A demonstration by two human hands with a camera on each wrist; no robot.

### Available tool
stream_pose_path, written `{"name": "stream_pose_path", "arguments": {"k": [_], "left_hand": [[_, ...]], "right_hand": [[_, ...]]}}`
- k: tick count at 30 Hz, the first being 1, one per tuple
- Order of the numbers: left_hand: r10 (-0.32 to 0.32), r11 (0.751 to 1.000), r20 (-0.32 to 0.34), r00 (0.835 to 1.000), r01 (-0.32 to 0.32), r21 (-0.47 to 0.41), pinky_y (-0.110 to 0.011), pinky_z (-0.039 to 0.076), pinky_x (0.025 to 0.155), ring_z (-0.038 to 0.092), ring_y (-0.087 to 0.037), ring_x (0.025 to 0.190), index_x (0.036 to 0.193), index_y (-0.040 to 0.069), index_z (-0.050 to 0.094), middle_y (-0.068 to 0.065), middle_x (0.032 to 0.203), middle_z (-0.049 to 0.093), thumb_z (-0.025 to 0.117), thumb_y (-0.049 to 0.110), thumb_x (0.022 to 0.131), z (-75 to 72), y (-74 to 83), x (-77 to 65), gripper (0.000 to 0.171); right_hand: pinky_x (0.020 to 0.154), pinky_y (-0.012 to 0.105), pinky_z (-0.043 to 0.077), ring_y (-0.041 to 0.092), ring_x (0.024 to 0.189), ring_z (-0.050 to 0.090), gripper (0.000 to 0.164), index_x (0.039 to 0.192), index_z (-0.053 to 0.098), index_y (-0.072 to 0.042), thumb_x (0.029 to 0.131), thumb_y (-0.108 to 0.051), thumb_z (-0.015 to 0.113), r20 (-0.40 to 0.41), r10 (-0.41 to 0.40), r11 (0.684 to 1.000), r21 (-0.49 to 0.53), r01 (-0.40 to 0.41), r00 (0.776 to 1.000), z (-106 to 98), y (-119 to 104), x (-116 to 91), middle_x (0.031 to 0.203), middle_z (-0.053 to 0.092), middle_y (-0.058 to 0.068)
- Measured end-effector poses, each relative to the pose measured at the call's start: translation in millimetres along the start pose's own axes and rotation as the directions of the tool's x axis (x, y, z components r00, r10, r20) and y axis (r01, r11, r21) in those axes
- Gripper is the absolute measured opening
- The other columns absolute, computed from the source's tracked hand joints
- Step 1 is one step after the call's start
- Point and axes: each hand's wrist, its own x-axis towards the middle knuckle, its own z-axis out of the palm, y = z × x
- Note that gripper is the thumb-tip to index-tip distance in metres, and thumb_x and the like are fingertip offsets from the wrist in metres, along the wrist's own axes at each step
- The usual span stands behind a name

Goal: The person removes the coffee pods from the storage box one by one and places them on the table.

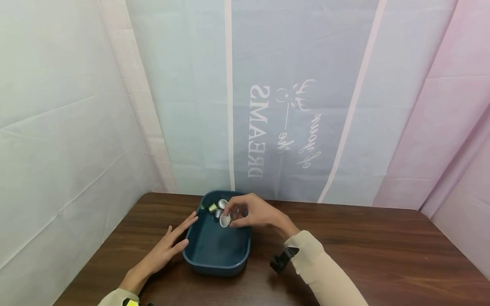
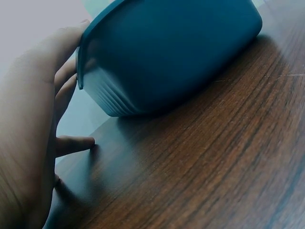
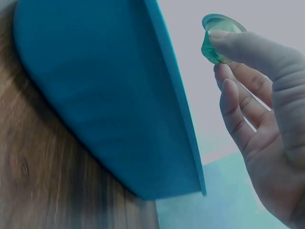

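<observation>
A blue plastic bin (image 1: 218,267) stands on the wooden table. Between thumb and fingers, my right hand (image 1: 252,210) pinches a green coffee capsule (image 3: 217,45), whose pale round lid faces the head camera. This hand is over the bin's right part, and in the right wrist view the capsule shows above the rim. Several more capsules lie at the bin's far end, among them a gold-green one (image 1: 212,207) and one with a silver lid (image 1: 223,204). My left hand (image 1: 166,250) is at the bin's left side, its fingers extended and its fingertips right at the rim.
The dark wooden table (image 1: 344,250) reaches far to the right of the bin. Close behind its back edge hangs a printed curtain (image 1: 291,51), and a pale cloth (image 1: 69,127) hangs along the left. A black strap device (image 1: 283,260) sits on the right wrist.
</observation>
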Motion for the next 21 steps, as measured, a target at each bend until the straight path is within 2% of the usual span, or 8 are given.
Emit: {"name": "stream_pose_path", "arguments": {"k": [4, 8, 11, 17, 21], "left_hand": [[0.005, 1.0, 0.006, 1.0, -0.005, -0.004, -0.08, -0.007, 0.088, 0.013, -0.025, 0.144, 0.153, 0.012, 0.024, -0.01, 0.159, 0.014, 0.042, 0.006, 0.1, 2.9, -2.7, -2.5, 0.056], [0.004, 1.0, 0.009, 1.0, -0.004, -0.007, -0.08, -0.008, 0.089, 0.013, -0.031, 0.144, 0.153, 0.013, 0.024, -0.007, 0.159, 0.014, 0.042, 0.005, 0.1, 3.1, -4.4, -2.7, 0.056], [-0.001, 1.0, 0.008, 1.0, 0.001, 0.001, -0.08, -0.008, 0.089, 0.013, -0.033, 0.143, 0.153, 0.014, 0.024, -0.006, 0.159, 0.014, 0.043, 0.006, 0.1, 1.8, -4.8, -1.2, 0.057], [-0.007, 1.0, 0.004, 1.0, 0.007, 0.01, -0.079, -0.007, 0.091, 0.014, -0.039, 0.142, 0.153, 0.016, 0.025, -0.003, 0.159, 0.014, 0.044, 0.007, 0.1, -2.1, -5.0, 3.2, 0.057], [-0.006, 1.0, 0.013, 1.0, 0.006, 0.012, -0.078, -0.008, 0.092, 0.013, -0.039, 0.142, 0.153, 0.016, 0.024, -0.004, 0.16, 0.013, 0.044, 0.006, 0.1, -3.9, -5.0, 3.6, 0.058]], "right_hand": [[0.065, 0.031, 0.053, 0.014, 0.074, 0.06, 0.026, 0.104, 0.068, -0.026, 0.082, -0.021, 0.078, -0.084, 0.002, 1.0, 0.03, 0.0, 0.996, -5, 5, -16, 0.089, 0.064, -0.004], [0.063, 0.033, 0.053, 0.017, 0.074, 0.061, 0.029, 0.104, 0.068, -0.02, 0.079, -0.013, 0.08, -0.175, -0.006, 0.997, 0.074, 0.019, 0.985, -13, 11, -35, 0.092, 0.065, -0.002], [0.063, 0.035, 0.054, 0.022, 0.073, 0.061, 0.031, 0.104, 0.068, -0.013, 0.077, -0.004, 0.08, -0.24, 0.007, 0.996, 0.091, 0.016, 0.971, -23, 12, -50, 0.094, 0.066, 0.003], [0.063, 0.035, 0.053, 0.031, 0.072, 0.06, 0.029, 0.102, 0.065, 0.0, 0.076, 0.006, 0.077, -0.333, 0.031, 0.997, 0.077, -0.006, 0.942, -44, -3, -78, 0.091, 0.066, 0.01], [0.067, 0.031, 0.052, 0.034, 0.077, 0.059, 0.03, 0.1, 0.065, -0.001, 0.075, 0.007, 0.078, -0.39, 0.084, 0.995, 0.089, -0.053, 0.917, -52, -1, -96, 0.094, 0.065, 0.01]]}}
